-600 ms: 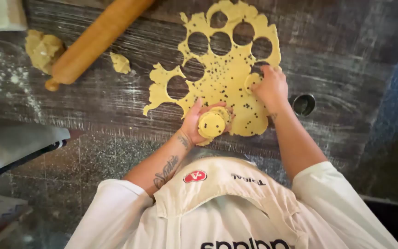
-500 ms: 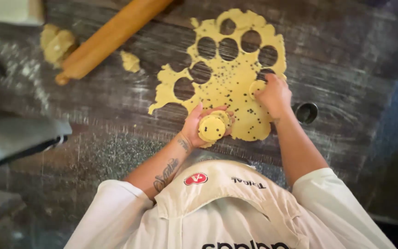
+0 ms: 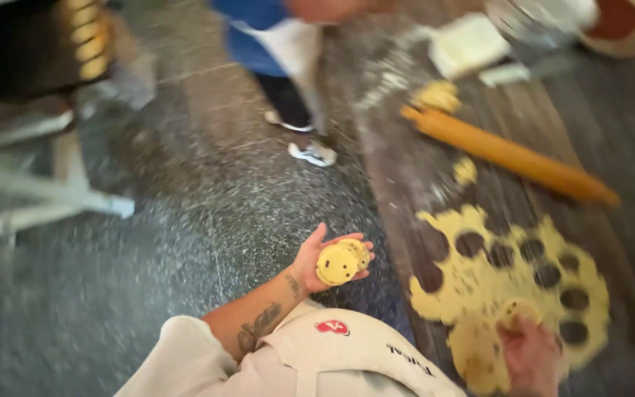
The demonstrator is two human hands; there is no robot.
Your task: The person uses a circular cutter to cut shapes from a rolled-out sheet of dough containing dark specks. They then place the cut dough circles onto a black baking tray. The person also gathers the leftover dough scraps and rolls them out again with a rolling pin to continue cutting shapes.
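left hand (image 3: 330,259): palm up off the bench (image 3: 420,169), fingers cupping dough rounds (image 3: 341,262)
right hand (image 3: 532,354): on dough sheet (image 3: 505,283), fingers pinching a round (image 3: 517,312)
rolling pin (image 3: 507,155): beyond sheet

Speckled yellow dough rounds (image 3: 341,261) stacked flat, off the hole-punched dough sheet (image 3: 505,283).
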